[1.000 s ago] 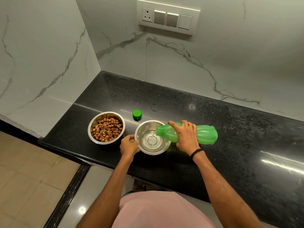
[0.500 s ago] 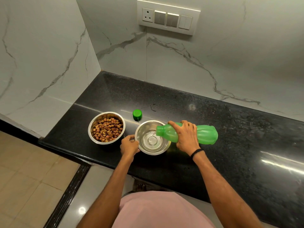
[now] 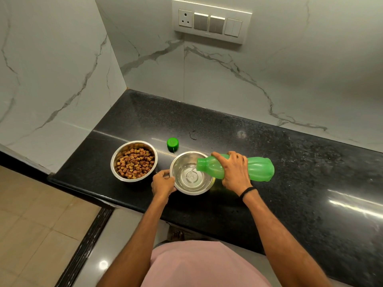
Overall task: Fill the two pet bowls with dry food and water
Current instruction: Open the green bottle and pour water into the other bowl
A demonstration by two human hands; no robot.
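Our right hand [image 3: 235, 172] grasps the green ribbed plastic bottle [image 3: 260, 169], tipped sideways with its mouth over the round steel water bowl [image 3: 182, 162] near the front edge of the black stone counter [image 3: 300, 154]. Our left hand [image 3: 162, 183] grips that bowl's left rim. We should tilt gently, aim for the centre, and stop below the rim. The kibble-filled steel bowl [image 3: 113, 162] to the left looks done.

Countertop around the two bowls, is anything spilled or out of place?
No spill shows. Water from the green bottle lands inside the right bowl; kibble sits in the left bowl. The green cap lies loose behind them. One small dark squiggle marks the countertop; unclear what.
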